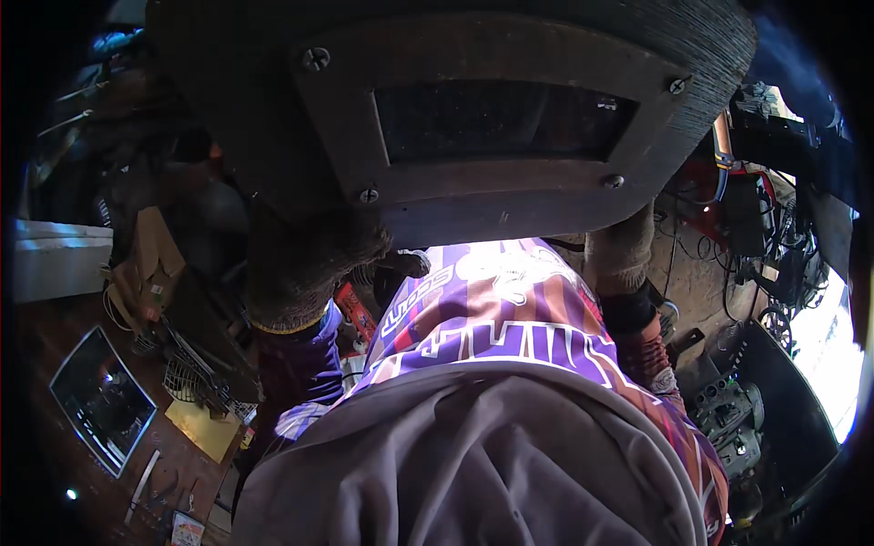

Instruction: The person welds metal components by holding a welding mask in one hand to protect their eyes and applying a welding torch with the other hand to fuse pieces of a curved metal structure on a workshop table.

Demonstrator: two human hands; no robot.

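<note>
A dark welding mask (501,205) with a rectangular dark window (505,123) and screws at its frame's corners fills the upper middle. Below its left edge is my left hand (319,268) in a worn knitted work glove, its visible fingers curled inward. A small black piece (407,264) lies beside those fingers; what they grip is hidden in shadow. My right hand (624,255), gloved too, reaches up behind the mask's lower right edge, which covers its fingers. Bright light falls on the purple striped shirt (492,291) between my arms.
At left, a brown surface holds a dark curved glass panel (103,400), a yellow sheet (205,428) and hand tools (141,487). Cardboard (155,259) stands above them. To the right are cables (692,232), a black bin (783,391) and a grey metal machine part (728,419).
</note>
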